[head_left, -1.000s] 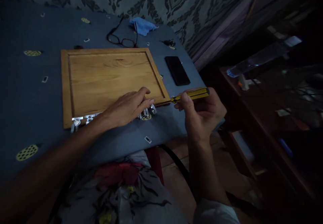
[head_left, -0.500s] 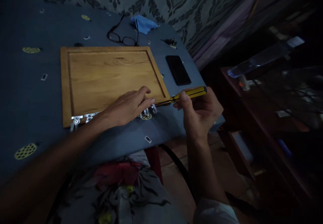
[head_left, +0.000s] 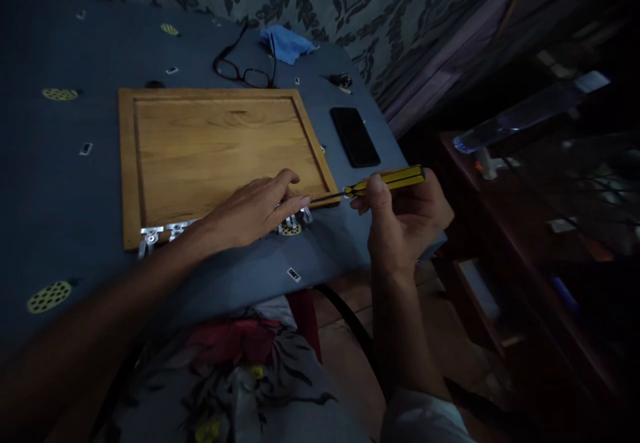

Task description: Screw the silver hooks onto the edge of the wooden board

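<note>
A framed wooden panel (head_left: 215, 150) lies flat, with a row of silver metal hooks (head_left: 151, 235) along its near edge. My left hand (head_left: 247, 213) rests over that edge, thumb stretched to the right and index finger bent apart from it; the undersides of its fingers are hidden. In my right hand (head_left: 403, 220) is a screwdriver (head_left: 390, 180) with a yellow and black handle, gripped between thumb and fingers. Its thin shaft points left across the panel's near right corner, and its tip ends by my left thumb. Whether a screw is there I cannot tell.
Right of the panel lies a black phone (head_left: 355, 136). Beyond it are eyeglasses (head_left: 245, 73), a blue cloth (head_left: 287, 44) and a small dark object (head_left: 343, 80) on the blue patterned tablecloth (head_left: 65, 210). A clear bottle (head_left: 530, 113) lies over the dark furniture at right.
My right hand has drawn back slightly to the right with the screwdriver, so more of its shaft shows. My left hand stays almost in place on the panel.
</note>
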`<action>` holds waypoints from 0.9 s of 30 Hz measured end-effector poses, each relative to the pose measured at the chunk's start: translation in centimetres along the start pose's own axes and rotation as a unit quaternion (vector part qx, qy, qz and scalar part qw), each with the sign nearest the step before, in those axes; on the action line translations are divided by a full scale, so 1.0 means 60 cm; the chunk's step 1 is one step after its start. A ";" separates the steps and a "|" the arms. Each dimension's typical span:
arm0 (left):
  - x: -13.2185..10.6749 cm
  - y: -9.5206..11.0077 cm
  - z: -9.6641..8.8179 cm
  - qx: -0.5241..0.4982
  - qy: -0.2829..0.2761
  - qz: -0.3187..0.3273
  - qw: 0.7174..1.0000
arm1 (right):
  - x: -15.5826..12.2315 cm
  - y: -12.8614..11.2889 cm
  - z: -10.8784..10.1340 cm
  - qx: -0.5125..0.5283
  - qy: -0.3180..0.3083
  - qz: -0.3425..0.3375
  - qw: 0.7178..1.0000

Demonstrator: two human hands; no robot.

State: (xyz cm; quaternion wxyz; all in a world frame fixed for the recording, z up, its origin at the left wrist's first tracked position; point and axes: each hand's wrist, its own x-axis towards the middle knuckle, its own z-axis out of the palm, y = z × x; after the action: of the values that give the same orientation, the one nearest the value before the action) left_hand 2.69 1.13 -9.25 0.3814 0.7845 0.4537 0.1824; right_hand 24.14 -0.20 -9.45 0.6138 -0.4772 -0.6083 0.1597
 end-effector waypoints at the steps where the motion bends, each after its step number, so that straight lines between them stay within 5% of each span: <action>1: 0.000 0.000 0.000 -0.001 0.002 0.000 1.000 | 0.000 0.000 0.000 -0.001 -0.002 0.002 1.000; 27: -0.003 0.000 0.002 -0.021 0.005 0.001 1.000 | 0.030 0.001 0.010 -0.005 -0.075 -0.004 0.997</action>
State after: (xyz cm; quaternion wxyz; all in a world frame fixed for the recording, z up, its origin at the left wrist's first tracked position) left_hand 2.65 0.92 -9.34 0.3949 0.7761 0.4507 0.1965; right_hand 24.03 1.48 -8.56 0.5648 -0.4648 -0.6550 0.1897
